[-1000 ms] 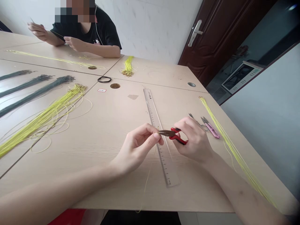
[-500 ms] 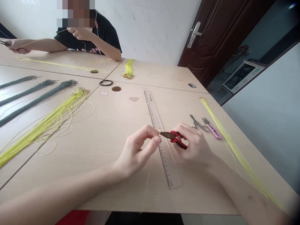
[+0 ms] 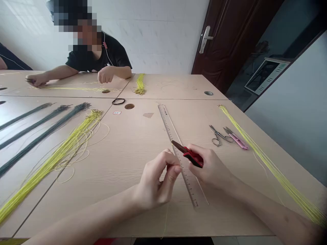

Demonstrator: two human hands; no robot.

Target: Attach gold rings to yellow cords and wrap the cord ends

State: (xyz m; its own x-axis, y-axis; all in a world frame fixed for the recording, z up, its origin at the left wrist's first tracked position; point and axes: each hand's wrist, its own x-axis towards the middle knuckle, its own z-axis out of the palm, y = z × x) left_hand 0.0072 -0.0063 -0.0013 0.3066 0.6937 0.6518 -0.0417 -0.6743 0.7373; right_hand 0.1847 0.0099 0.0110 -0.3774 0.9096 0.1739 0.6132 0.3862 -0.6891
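Pliers [image 3: 193, 157] with red handles sit closed in my right grip [image 3: 211, 166], their nose tilted away over a clear ruler [image 3: 168, 127], with a gold speck [image 3: 172, 143] at the tip. My left grip [image 3: 155, 180] is a narrow pinch just beside them; what it holds is too small to tell, and a thin yellow cord [image 3: 165, 217] hangs below it. Scissors [image 3: 218, 135] and pink snips [image 3: 236, 140] lie to my right on the counter [image 3: 178, 90], near a yellow cord bundle [image 3: 276, 177]. A co-worker's hand [image 3: 105, 75] rests across the counter.
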